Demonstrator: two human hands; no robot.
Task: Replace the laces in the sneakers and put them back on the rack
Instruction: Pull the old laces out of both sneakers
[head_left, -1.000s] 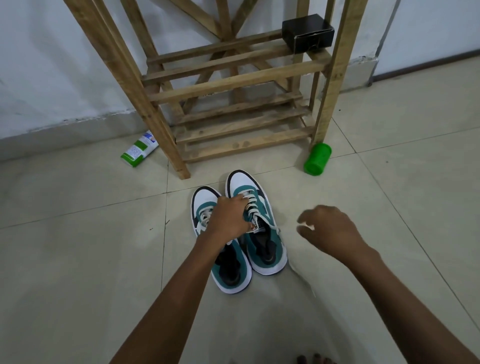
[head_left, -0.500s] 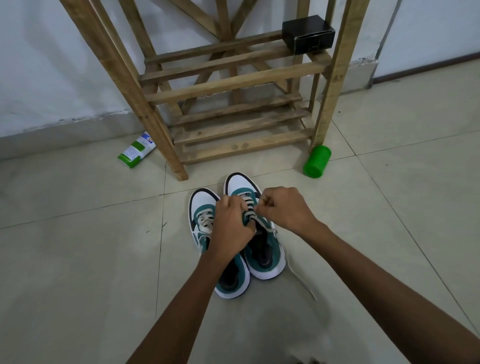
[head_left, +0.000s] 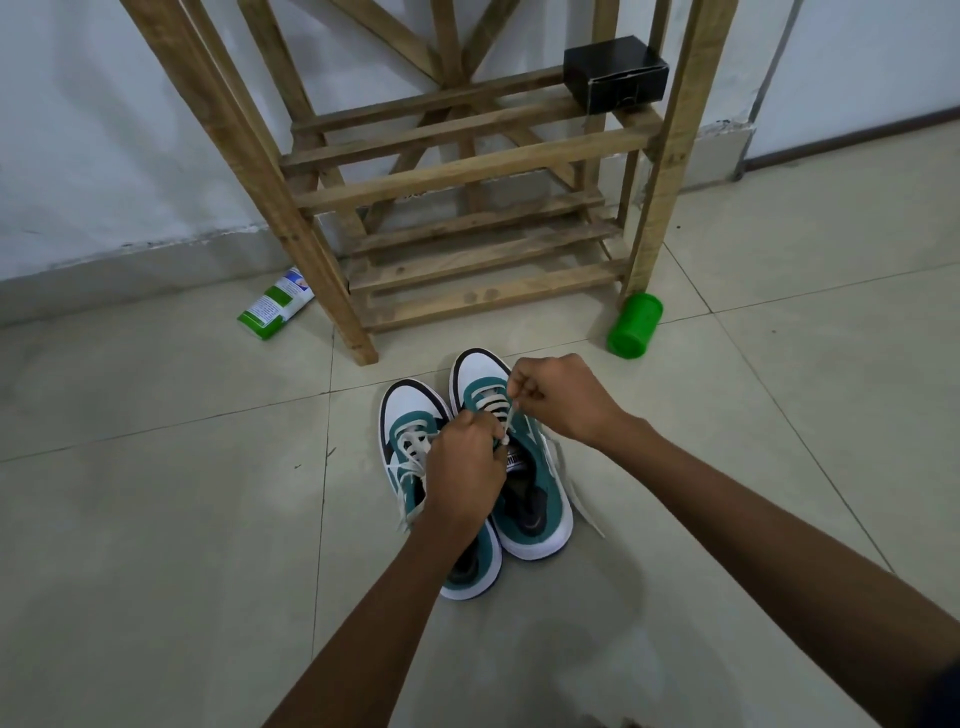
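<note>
Two teal, white and black sneakers stand side by side on the tiled floor, toes toward the rack. Over the left sneaker (head_left: 410, 415) and the tongue of the right sneaker (head_left: 535, 499) lies my left hand (head_left: 465, 467), fingers curled and gripping the right sneaker by its lacing. My right hand (head_left: 558, 400) pinches the cream lace (head_left: 506, 423) of the right sneaker above the eyelets. A loose lace end (head_left: 579, 499) trails on the floor to the right of that shoe. The wooden rack (head_left: 467, 176) stands just behind the sneakers.
A black box (head_left: 615, 73) sits on the rack's upper right shelf. A green cylinder (head_left: 634, 325) lies by the rack's right leg. A green and white tube (head_left: 275, 309) lies near its left leg. White walls rise behind.
My right hand came in from the right and took hold of the right sneaker's lace. My left hand stayed gripping the shoe. The view shifted slightly closer.
</note>
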